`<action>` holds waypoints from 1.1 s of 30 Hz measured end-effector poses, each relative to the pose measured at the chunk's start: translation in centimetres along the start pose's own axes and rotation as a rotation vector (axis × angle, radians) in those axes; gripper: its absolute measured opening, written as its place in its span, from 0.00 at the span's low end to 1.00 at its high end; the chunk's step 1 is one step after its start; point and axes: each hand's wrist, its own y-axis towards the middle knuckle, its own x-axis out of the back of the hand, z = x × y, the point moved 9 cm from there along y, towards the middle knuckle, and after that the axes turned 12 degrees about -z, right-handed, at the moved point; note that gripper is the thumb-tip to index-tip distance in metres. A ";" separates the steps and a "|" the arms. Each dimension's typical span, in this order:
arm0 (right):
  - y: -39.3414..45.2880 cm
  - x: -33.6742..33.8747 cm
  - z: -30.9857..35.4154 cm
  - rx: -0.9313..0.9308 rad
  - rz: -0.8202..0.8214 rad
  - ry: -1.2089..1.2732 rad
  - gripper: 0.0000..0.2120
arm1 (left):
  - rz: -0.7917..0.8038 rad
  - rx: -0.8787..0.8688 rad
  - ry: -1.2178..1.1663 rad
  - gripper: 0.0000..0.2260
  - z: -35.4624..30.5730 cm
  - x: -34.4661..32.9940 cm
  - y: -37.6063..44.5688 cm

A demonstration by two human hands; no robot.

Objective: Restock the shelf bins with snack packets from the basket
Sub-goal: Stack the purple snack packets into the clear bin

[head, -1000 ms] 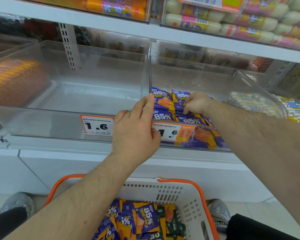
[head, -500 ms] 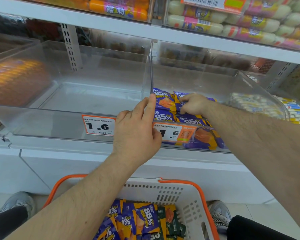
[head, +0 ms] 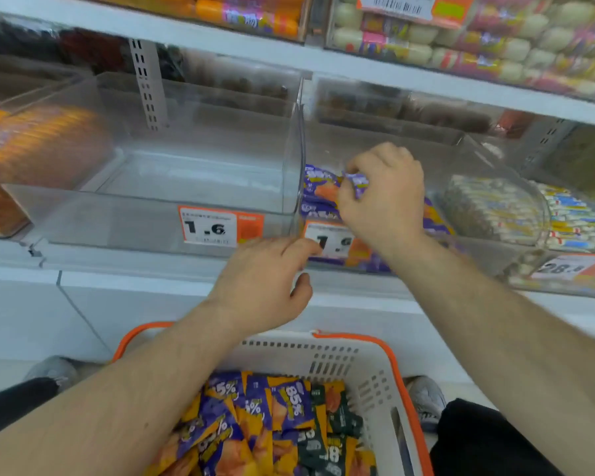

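Below the shelf, a white basket [head: 368,369] with orange rim holds a heap of purple and orange snack packets [head: 268,417]. Above it, the clear bin [head: 478,159] holds stacked packets, where the right hand [head: 385,194] pinches one purple packet [head: 356,182]. Lower, the left hand [head: 265,283] hangs loosely curled, holding nothing.

Left hand [head: 261,286] dropped off bin; right hand [head: 385,194] lifted packet [head: 356,182].

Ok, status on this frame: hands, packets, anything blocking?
Right hand pinches a purple packet over the right bin. Left hand free, loosely curled, below the bin fronts. Basket holds more packets. Nothing blocking.
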 end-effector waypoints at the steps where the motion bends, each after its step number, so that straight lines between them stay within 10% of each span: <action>1: -1.5 1.7 1.7 0.047 -0.090 0.067 0.06 | 0.159 0.041 0.012 0.10 0.6 -0.9 -1.2; 5: -11.5 1.3 5.4 -0.112 0.060 0.306 0.08 | 0.911 0.314 0.101 0.19 4.9 -4.9 -9.8; 10: -31.7 -7.0 5.5 -0.655 1.122 0.261 0.16 | 1.141 0.404 0.107 0.05 6.2 -4.7 -15.2; 14: -42.4 -6.2 6.2 -1.060 1.452 0.152 0.15 | 1.228 0.426 0.154 0.11 6.8 -4.4 -16.9; 21: -45.7 -5.1 7.6 -1.413 1.346 0.154 0.19 | 1.207 0.468 0.097 0.09 6.7 -4.9 -16.8; 33: -29.4 -4.9 3.1 -0.747 1.266 0.165 0.08 | 0.769 0.648 0.082 0.20 7.0 -4.4 -11.4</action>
